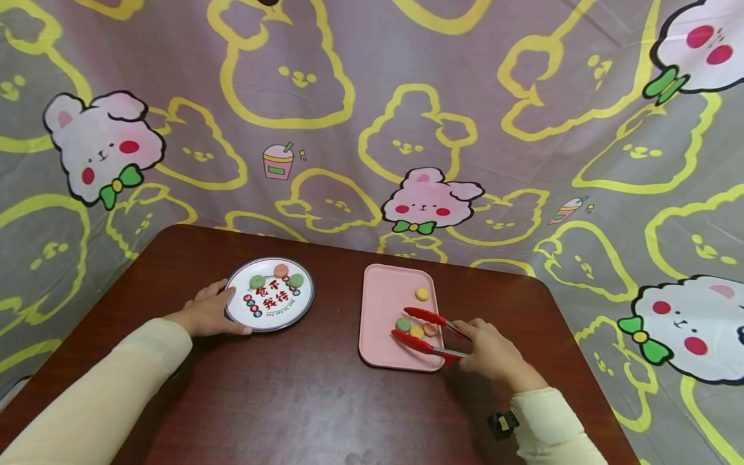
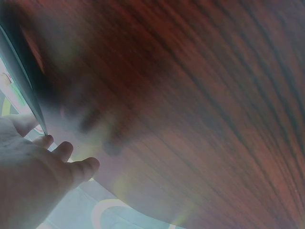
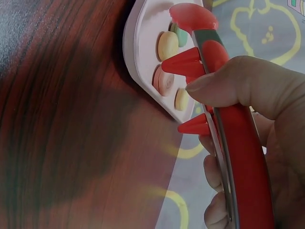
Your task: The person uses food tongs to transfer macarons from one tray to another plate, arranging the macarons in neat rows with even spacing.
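On the left of the table, my left hand (image 1: 210,311) holds the rim of a round white plate (image 1: 241,294) with red lettering. Two green macarons (image 1: 257,281) and an orange-pink macaron (image 1: 281,270) lie on that plate. My right hand (image 1: 491,352) grips red kitchen tongs (image 1: 421,343), their tips spread apart over a pink tray (image 1: 380,310). Between or beside those tips are a green macaron (image 1: 403,324), a yellow macaron (image 1: 416,332) and an orange-pink macaron (image 1: 430,329). Farther back on the tray sits another yellow macaron (image 1: 422,294). The left wrist view shows the fingers (image 2: 64,151) at the plate's edge.
The dark wooden table (image 1: 325,400) carries both plate and tray. A patterned curtain (image 1: 343,142) with cartoon rabbits hangs close behind the table and at its sides. A dark band with a small device (image 1: 502,424) is at my right wrist.
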The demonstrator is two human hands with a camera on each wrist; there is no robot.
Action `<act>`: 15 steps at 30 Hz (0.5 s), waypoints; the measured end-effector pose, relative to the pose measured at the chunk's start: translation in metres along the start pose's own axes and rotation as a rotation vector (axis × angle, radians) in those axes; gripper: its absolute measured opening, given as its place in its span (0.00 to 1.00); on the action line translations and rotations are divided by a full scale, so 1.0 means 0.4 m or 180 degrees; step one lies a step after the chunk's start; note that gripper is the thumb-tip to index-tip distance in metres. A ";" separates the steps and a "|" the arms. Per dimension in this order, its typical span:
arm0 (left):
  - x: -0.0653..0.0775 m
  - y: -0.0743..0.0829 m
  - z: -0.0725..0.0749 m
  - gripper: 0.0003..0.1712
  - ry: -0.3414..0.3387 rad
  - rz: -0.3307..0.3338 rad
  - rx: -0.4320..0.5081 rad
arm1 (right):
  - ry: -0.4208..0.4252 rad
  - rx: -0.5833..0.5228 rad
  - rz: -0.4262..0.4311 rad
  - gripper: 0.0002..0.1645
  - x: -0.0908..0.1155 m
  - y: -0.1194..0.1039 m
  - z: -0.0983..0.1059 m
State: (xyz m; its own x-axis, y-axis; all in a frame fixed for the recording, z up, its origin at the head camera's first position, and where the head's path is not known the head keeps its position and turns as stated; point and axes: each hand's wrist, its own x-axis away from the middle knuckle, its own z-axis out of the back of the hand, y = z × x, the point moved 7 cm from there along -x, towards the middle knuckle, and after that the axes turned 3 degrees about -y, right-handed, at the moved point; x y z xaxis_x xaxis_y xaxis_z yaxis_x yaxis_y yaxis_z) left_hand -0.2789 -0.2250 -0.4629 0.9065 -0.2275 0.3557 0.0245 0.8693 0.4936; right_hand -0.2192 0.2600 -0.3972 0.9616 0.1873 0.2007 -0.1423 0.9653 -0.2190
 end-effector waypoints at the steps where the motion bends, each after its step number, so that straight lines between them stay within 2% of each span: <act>1: 0.000 0.000 0.000 0.71 0.0005 -0.0004 0.0002 | -0.0008 -0.0005 -0.0002 0.44 0.000 0.000 0.001; 15: 0.002 0.001 0.001 0.71 0.0032 -0.0031 -0.0007 | -0.0036 0.0042 0.0025 0.41 -0.006 0.004 0.011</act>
State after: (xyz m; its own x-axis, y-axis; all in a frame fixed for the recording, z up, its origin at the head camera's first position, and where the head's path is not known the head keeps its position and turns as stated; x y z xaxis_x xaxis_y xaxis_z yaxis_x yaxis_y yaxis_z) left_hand -0.2784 -0.2247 -0.4622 0.9104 -0.2316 0.3429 0.0344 0.8681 0.4952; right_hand -0.2229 0.2617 -0.3940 0.9577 0.1967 0.2098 -0.1529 0.9661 -0.2079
